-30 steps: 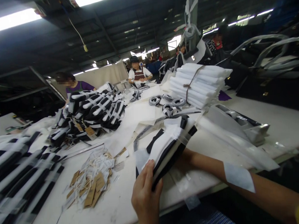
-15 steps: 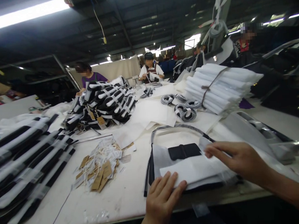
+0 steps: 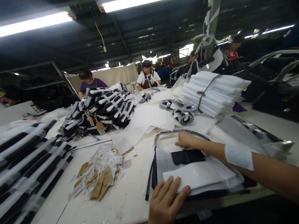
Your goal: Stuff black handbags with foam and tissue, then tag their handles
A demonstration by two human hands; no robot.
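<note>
Left hand [image 3: 166,201]: fingers spread and unclenched, laid on the near left corner of a smooth, folded white sheet [image 3: 198,178] atop the flat, dark-edged bag [image 3: 164,160], which extends beyond and to the right of these fingertips. Right hand [image 3: 187,140]: fingers curled inside the arched, film-wrapped handle [image 3: 165,134], beyond a matte black rectangular panel [image 3: 186,157]; from here I cannot tell whether they grip anything. The right forearm obscures the handle's right end.

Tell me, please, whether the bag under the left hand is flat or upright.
Flat: the bag shows its broad face upward, strap spread on the table.
</note>
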